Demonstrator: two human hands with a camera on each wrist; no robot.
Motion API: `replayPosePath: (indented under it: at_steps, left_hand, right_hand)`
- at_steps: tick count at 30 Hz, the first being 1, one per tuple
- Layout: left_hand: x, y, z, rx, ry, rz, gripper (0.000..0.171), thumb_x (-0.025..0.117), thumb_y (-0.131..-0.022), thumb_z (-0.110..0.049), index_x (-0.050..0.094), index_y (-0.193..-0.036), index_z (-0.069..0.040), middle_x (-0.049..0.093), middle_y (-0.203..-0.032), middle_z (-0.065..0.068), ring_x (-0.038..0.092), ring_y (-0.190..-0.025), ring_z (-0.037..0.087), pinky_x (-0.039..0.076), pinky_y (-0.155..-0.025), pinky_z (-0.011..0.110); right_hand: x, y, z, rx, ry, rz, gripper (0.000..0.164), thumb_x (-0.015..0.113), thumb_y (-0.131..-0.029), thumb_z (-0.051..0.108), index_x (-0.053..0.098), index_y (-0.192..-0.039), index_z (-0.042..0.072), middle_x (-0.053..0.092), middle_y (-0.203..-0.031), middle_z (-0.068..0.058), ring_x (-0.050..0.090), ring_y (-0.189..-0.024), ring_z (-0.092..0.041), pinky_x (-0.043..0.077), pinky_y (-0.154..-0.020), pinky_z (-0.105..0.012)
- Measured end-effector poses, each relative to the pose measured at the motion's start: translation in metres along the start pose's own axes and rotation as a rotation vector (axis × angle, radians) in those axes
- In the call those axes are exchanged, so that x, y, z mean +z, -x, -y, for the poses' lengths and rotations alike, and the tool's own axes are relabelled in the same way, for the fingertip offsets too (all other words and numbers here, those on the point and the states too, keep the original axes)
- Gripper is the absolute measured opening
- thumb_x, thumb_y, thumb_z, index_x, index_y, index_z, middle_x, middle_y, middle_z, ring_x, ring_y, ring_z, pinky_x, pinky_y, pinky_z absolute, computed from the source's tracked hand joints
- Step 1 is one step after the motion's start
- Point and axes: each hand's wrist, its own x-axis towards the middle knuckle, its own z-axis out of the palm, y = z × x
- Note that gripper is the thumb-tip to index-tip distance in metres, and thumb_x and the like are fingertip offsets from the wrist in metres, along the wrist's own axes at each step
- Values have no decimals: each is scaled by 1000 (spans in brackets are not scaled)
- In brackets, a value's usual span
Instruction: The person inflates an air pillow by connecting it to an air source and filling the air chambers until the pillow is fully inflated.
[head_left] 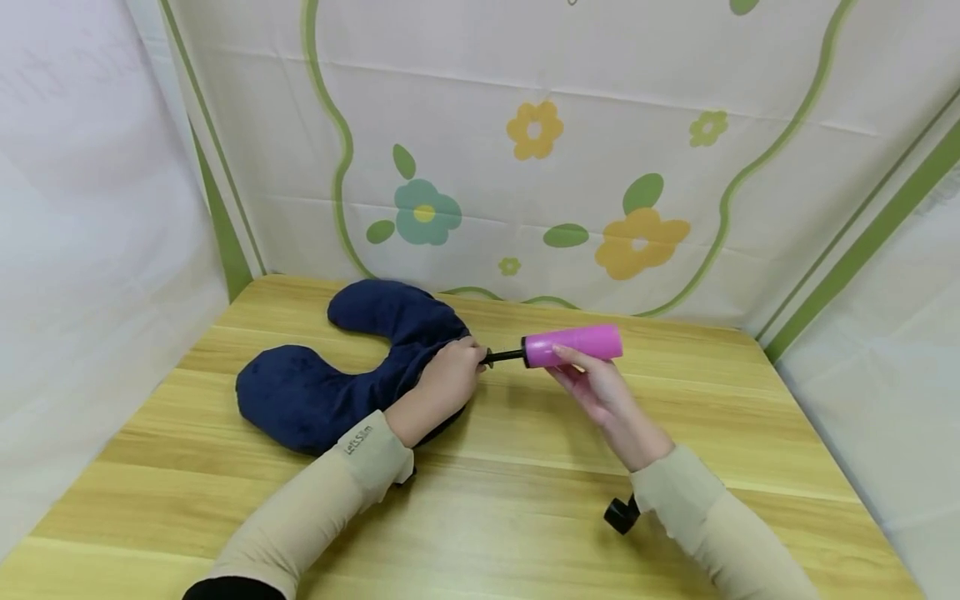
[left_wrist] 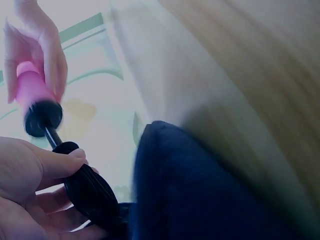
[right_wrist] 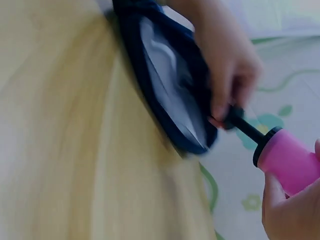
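Note:
A pink hand pump (head_left: 581, 343) with a black collar and a thin black rod (head_left: 507, 357) lies level above the table. My right hand (head_left: 606, 400) grips its pink barrel, thumb along the near side. My left hand (head_left: 452, 375) pinches a black, ridged end piece (left_wrist: 89, 192) at the rod's far end, thumb on top. Against that hand is a navy U-shaped neck pillow (head_left: 288, 400), resting on the table. In the right wrist view its cover gapes, showing a grey lining (right_wrist: 167, 70). The left palm and forearm hide part of the pillow.
The wooden table (head_left: 510, 533) reaches back to a white fabric wall (head_left: 465, 108) printed with flowers. More white fabric hangs at both sides. A black wrist camera (head_left: 621, 515) sticks out under the right sleeve.

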Motion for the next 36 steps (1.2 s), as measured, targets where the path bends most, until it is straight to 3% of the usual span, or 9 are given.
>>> replayPosePath:
  at_steps: [4, 7, 13, 20, 29, 36]
  left_hand:
    - [3, 1, 3, 1, -10, 7, 20, 73, -96, -11, 76, -115, -5, 68, -105, 9, 67, -93, 25, 57, -79, 35]
    - [5, 1, 1, 28, -38, -2, 16, 74, -96, -12, 77, -110, -6, 68, -102, 9, 67, -90, 25, 57, -76, 34]
    - [4, -1, -9, 43, -72, -29, 7, 75, -95, -11, 79, -100, -7, 68, -98, 7, 67, -86, 24, 57, -69, 36]
    - [2, -1, -10, 4, -64, -36, 12, 76, -94, -10, 79, -104, -5, 69, -102, 7, 68, -89, 25, 58, -74, 37]
    - [0, 0, -2, 8, 35, -21, 20, 74, -95, -10, 77, -114, -4, 69, -109, 9, 68, -98, 27, 57, -83, 37]
    - [2, 0, 1, 12, 33, 1, 19, 74, -96, -10, 76, -114, -4, 68, -107, 10, 67, -95, 27, 57, -80, 36]
  right_hand:
    - [-16, 3, 14, 11, -51, -27, 33, 50, -102, -7, 42, -131, 8, 43, -135, -13, 65, -106, -20, 48, -104, -33]
    - [-20, 4, 11, 42, -73, -46, 33, 49, -103, -7, 41, -130, 9, 42, -135, -13, 66, -103, -19, 48, -103, -32]
    - [1, -3, -19, 49, -48, -53, 30, 51, -101, -8, 47, -128, 4, 51, -128, -15, 67, -101, -21, 50, -101, -32]
    - [22, -11, -35, 24, 5, -56, 32, 55, -99, -9, 49, -129, 1, 56, -123, -15, 69, -98, -19, 52, -98, -32]
    - [2, -2, -2, 2, 11, 7, 34, 50, -99, -13, 46, -128, 3, 50, -128, -14, 67, -104, -20, 50, -101, -33]
    - [-19, 6, 18, -7, -14, 2, 35, 49, -100, -10, 43, -130, 6, 55, -123, -9, 67, -105, -20, 51, -101, -32]
